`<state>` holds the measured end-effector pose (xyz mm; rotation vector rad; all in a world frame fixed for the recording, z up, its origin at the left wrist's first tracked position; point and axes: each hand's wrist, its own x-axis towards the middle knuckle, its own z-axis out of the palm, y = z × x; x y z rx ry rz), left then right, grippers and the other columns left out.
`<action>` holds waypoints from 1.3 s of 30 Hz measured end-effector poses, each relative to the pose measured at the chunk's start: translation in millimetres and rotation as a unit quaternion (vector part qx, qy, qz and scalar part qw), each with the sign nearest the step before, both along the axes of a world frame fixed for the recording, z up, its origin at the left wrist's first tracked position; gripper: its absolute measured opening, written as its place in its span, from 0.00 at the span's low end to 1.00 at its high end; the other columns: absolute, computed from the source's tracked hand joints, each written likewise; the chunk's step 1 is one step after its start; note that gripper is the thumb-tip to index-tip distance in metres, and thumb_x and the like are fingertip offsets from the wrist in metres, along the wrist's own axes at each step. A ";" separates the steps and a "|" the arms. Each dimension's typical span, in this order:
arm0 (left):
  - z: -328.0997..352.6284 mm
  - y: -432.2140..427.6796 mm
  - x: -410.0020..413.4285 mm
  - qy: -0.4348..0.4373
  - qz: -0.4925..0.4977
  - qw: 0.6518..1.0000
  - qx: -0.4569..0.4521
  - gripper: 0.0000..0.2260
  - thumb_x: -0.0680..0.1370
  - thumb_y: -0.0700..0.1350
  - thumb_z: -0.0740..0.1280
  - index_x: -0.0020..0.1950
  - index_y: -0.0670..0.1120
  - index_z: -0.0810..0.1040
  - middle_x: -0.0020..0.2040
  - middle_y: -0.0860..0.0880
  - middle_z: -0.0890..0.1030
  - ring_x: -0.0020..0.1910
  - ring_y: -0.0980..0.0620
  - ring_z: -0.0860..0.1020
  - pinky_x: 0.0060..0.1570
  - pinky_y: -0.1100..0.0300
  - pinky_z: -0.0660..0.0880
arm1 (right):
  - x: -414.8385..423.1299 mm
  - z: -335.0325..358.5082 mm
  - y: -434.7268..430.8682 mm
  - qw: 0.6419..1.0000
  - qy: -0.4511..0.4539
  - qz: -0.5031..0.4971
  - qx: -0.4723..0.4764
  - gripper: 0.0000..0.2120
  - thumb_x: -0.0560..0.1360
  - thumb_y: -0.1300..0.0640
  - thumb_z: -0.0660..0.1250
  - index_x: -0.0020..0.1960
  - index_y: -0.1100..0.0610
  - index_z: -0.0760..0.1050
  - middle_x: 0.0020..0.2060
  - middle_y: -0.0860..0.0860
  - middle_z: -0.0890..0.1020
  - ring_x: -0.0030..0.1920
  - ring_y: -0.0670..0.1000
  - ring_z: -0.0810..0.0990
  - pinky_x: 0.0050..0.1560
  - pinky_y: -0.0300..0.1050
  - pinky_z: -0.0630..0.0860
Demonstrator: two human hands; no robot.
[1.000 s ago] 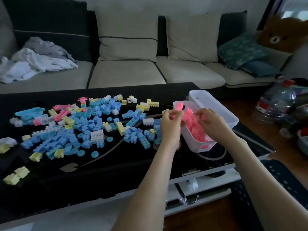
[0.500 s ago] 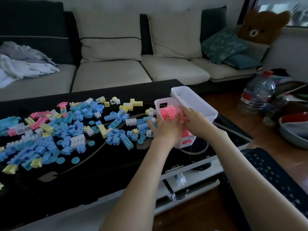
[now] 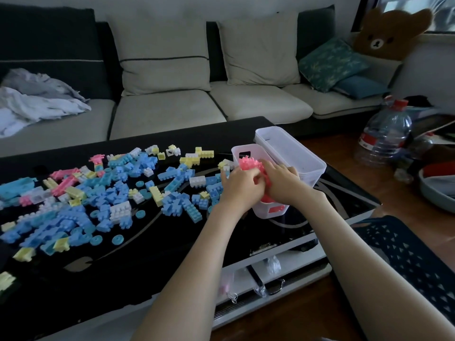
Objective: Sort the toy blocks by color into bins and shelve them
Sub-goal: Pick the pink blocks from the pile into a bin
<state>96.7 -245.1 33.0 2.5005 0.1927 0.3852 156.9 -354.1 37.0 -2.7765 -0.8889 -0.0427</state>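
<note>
A white bin (image 3: 269, 210) stands on the black table (image 3: 138, 262) near its right end, heaped with pink blocks (image 3: 248, 164). My left hand (image 3: 242, 186) and my right hand (image 3: 283, 182) meet over that heap, fingers curled down onto the pink blocks. Right behind it is a larger empty white bin (image 3: 291, 153). Left of the bins lies a wide scatter of loose blocks: mostly blue blocks (image 3: 105, 200), with yellow blocks (image 3: 157, 195), white blocks (image 3: 120, 210) and a few pink blocks (image 3: 64, 183) at the far left.
A sofa (image 3: 167, 112) with crumpled clothes (image 3: 37, 102) runs behind the table. On the floor to the right are a large water bottle (image 3: 386, 136), a grey basin (image 3: 435, 195) and a dark patterned mat (image 3: 406, 257). A lower shelf (image 3: 266, 271) shows under the table.
Both hands came down from above the bin onto the pink heap and closed together over it. The view has shifted to the right.
</note>
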 end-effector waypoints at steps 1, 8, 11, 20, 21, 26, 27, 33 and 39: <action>-0.2 1.6 -1.6 -0.006 -0.004 1.000 -0.011 0.10 0.79 0.48 0.58 0.43 0.51 0.77 0.42 0.52 0.76 0.60 0.49 0.72 0.73 0.42 0.44 | -0.1 1.1 1.6 1.000 0.000 -0.001 -0.001 0.31 0.72 0.50 0.65 0.71 0.55 0.58 0.64 0.51 0.72 0.64 0.55 0.70 0.63 0.50 0.60; -21.6 6.0 -2.4 0.025 -0.038 0.995 -0.088 0.15 0.82 0.49 0.55 0.65 0.50 0.75 0.78 0.49 0.54 0.77 0.45 0.48 0.73 0.38 0.48 | 0.3 2.8 6.9 0.995 -0.043 -0.010 -0.089 0.10 0.74 0.46 0.58 0.47 0.52 0.71 0.49 0.49 0.71 0.56 0.52 0.70 0.57 0.48 0.62; -21.2 6.3 -2.1 -0.021 -0.065 0.992 -0.102 0.11 0.79 0.44 0.59 0.52 0.47 0.80 0.67 0.49 0.70 0.71 0.47 0.62 0.70 0.38 0.56 | -1.3 9.3 4.2 0.990 -0.017 -0.010 -0.143 0.14 0.74 0.45 0.55 0.34 0.51 0.66 0.37 0.47 0.70 0.50 0.51 0.70 0.51 0.46 0.60; -9.8 13.1 -10.5 -0.003 -0.043 0.978 -0.203 0.05 0.82 0.48 0.55 0.55 0.48 0.62 0.48 0.47 0.77 0.49 0.48 0.77 0.46 0.56 0.72 | 2.6 23.2 -5.0 0.994 0.008 -0.013 0.108 0.11 0.74 0.62 0.58 0.52 0.55 0.75 0.48 0.48 0.75 0.50 0.51 0.74 0.52 0.47 0.72; -10.4 13.4 -9.9 0.005 -0.050 0.982 -0.182 0.07 0.83 0.49 0.53 0.57 0.48 0.61 0.52 0.46 0.77 0.52 0.47 0.76 0.51 0.53 0.72 | 3.2 22.2 -4.4 0.994 0.020 -0.006 0.108 0.12 0.74 0.62 0.58 0.54 0.54 0.75 0.50 0.48 0.74 0.52 0.50 0.73 0.55 0.47 0.71; -10.3 12.9 -8.6 0.042 -0.056 0.987 -0.147 0.10 0.83 0.48 0.53 0.61 0.48 0.69 0.58 0.48 0.76 0.54 0.49 0.74 0.51 0.53 0.71 | 2.6 5.7 7.1 0.998 -0.027 -0.002 -0.060 0.06 0.76 0.59 0.53 0.46 0.50 0.67 0.43 0.47 0.75 0.53 0.53 0.74 0.58 0.46 0.61; -9.8 12.9 -8.8 0.036 -0.056 0.987 -0.147 0.10 0.83 0.46 0.53 0.61 0.48 0.70 0.56 0.48 0.77 0.52 0.51 0.74 0.48 0.56 0.71 | 3.3 4.7 7.3 0.997 -0.036 -0.006 -0.061 0.06 0.76 0.59 0.53 0.46 0.50 0.67 0.42 0.47 0.75 0.53 0.52 0.74 0.57 0.46 0.60; -9.7 11.4 -5.7 0.003 -0.043 0.984 -0.171 0.10 0.81 0.38 0.55 0.55 0.44 0.75 0.55 0.49 0.76 0.51 0.55 0.74 0.40 0.66 0.67 | 5.6 4.2 -0.2 0.999 -0.027 0.005 -0.041 0.13 0.73 0.61 0.59 0.57 0.52 0.68 0.42 0.46 0.73 0.49 0.49 0.68 0.58 0.46 0.56; -13.0 11.7 -2.8 -0.010 -0.016 0.985 -0.169 0.09 0.79 0.37 0.56 0.47 0.44 0.75 0.51 0.49 0.75 0.47 0.53 0.74 0.38 0.66 0.67 | 5.8 2.3 -1.0 0.996 -0.088 -0.016 -0.002 0.05 0.74 0.60 0.58 0.46 0.54 0.72 0.42 0.47 0.76 0.50 0.50 0.72 0.55 0.46 0.58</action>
